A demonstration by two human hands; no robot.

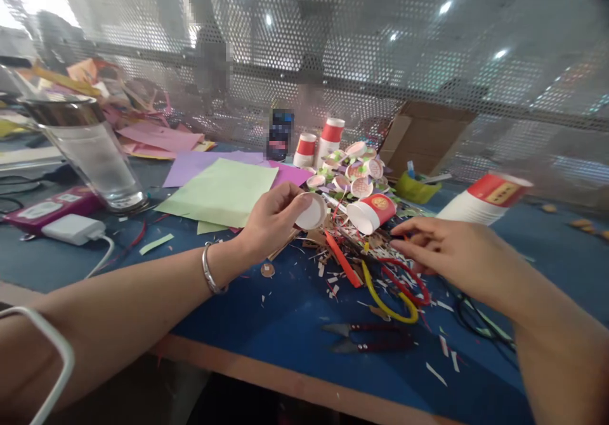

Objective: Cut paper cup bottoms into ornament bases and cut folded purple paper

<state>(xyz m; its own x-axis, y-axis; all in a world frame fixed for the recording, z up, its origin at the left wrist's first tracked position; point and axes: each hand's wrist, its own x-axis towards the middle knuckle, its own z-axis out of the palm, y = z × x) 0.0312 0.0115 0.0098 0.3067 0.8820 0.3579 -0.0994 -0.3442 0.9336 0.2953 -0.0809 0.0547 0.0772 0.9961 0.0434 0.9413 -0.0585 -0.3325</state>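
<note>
My left hand (272, 221) is closed around a small white paper cup base (311, 213), held above the blue table (295, 323); a silver bangle (209, 271) circles that wrist. My right hand (440, 247) hovers low over a heap of paper scraps, its fingers pinched together near red and yellow scissors (397, 292); whether anything sits in the pinch is hidden. A red and white paper cup (371, 212) lies on its side between the two hands.
Small dark snips (368, 337) lie near the front edge. A glass jar (92, 155), a white charger (73, 228), coloured paper sheets (221, 190), upright cups (326, 139), cut cup discs (354, 174), a tipped cup (483, 200) and a mesh screen (380, 51) surround the work.
</note>
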